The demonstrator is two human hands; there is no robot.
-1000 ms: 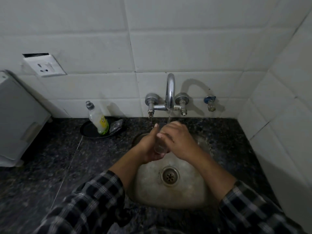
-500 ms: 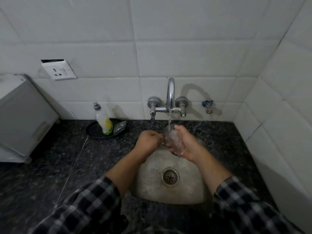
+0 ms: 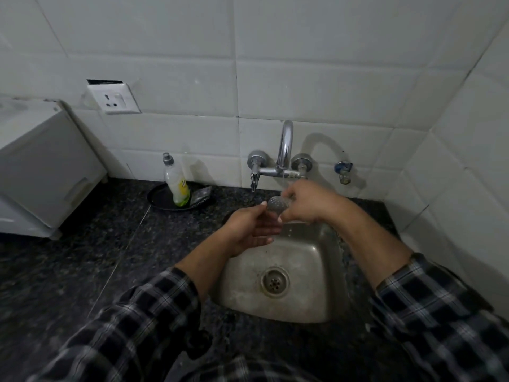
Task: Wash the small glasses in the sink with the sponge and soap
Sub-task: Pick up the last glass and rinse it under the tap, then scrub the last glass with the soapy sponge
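Steel sink (image 3: 325, 274), right hand (image 3: 309, 202) pinching small glass (image 3: 276, 205), left hand (image 3: 252, 230) uncurled, soap label (image 3: 181, 186) illegible

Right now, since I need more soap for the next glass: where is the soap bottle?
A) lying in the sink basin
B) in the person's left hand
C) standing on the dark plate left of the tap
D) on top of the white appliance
C: the soap bottle stands upright on the dark plate, left of the tap.
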